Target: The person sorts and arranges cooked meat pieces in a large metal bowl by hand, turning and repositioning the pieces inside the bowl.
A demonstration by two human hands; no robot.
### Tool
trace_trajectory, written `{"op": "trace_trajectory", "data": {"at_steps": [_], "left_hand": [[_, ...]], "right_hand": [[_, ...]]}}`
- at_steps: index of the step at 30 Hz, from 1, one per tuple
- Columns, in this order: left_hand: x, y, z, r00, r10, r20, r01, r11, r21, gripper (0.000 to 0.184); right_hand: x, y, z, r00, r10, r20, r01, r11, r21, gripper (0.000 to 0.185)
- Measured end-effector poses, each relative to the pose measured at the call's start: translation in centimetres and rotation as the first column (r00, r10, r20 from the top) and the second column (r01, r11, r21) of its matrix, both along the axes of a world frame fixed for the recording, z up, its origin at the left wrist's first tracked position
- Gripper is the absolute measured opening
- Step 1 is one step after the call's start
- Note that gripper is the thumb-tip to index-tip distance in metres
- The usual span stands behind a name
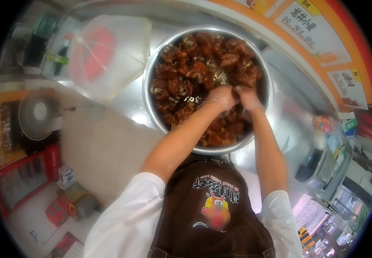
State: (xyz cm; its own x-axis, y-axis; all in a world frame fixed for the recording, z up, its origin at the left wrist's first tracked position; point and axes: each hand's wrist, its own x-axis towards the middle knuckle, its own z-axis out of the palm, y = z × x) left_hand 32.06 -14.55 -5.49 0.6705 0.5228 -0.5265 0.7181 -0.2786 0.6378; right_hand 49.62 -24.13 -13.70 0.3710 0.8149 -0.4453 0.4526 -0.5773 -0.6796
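Brown apron (pixel 182 206), then right hand (pixel 224 97) and left hand (pixel 248 98) amid glossy meat (pixel 198 71) in basin (pixel 146 86), grip unclear.

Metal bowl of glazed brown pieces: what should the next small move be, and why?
Probably a slight lift, left hand and right hand together: they are close together inside the metal bowl, among the glazed brown pieces, and whatever their fingertips may grip is hidden. Raising them might bring it into view.
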Motion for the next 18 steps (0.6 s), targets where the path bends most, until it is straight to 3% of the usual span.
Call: {"op": "trace_trajectory", "data": {"at_steps": [6, 11, 13, 14, 16, 18], "left_hand": [[0.8, 0.6, -5.3, 0.973, 0.061, 0.224, -0.048, 0.997, -0.062, 0.082], [1.3, 1.1, -4.9, 0.923, 0.126, 0.365, -0.080, 0.987, -0.137, 0.077], [1.5, 1.6, -4.2, 0.872, 0.313, 0.377, -0.125, 0.886, -0.447, 0.070], [1.6, 2.3, -4.1, 0.872, 0.315, 0.375, -0.128, 0.886, -0.447, 0.070], [1.6, 3.3, -4.6, 0.806, 0.460, 0.373, -0.158, 0.774, -0.613, 0.065], [0.2, 4.0, -2.5, 0.758, 0.508, 0.410, -0.169, 0.759, -0.628, 0.058]], "right_hand": [[-3.6, -2.5, 5.1, 0.964, -0.134, 0.229, 0.101, 0.983, 0.151, 0.045], [-4.0, -1.9, 7.9, 0.903, -0.132, 0.409, 0.073, 0.985, 0.156, 0.042], [-4.1, -0.6, 9.8, 0.879, -0.101, 0.466, 0.052, 0.992, 0.115, 0.041], [-4.2, 0.3, 11.0, 0.852, -0.066, 0.520, 0.032, 0.997, 0.075, 0.040], [-4.6, 2.4, 14.6, 0.822, 0.002, 0.570, -0.067, 0.993, 0.094, 0.037], [-4.7, 4.7, 18.1, 0.794, 0.116, 0.596, -0.145, 0.989, 0.001, 0.044]]}}
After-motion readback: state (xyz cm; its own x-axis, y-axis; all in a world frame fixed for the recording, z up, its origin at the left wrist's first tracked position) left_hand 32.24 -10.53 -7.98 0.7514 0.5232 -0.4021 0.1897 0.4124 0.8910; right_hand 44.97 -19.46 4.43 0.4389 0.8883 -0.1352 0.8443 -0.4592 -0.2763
